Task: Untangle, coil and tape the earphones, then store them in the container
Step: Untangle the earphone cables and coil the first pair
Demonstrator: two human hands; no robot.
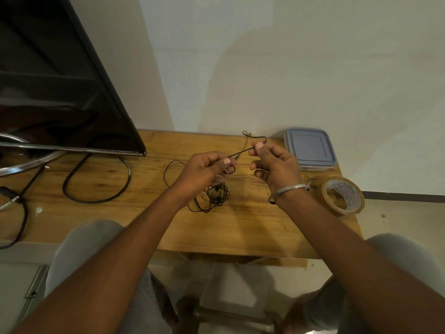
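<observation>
Bare forearms reach out over grey-trousered knees (91,239) to the wooden table (252,225). Above the table's middle, the left hand (204,167) pinches the black cord of the earphones (216,196) between thumb and curled fingers. The right hand (274,162), with a metal bangle (286,190) at its wrist, pinches the same cord further along, so a short stretch runs straight between them. The rest of the cord lies in a loose tangle on the table's middle. A lidded container (309,148) sits at the table's far right corner, with a tape roll (343,196) on the right edge. A television (60,92) and a looped cable (96,186) occupy the table's left.
</observation>
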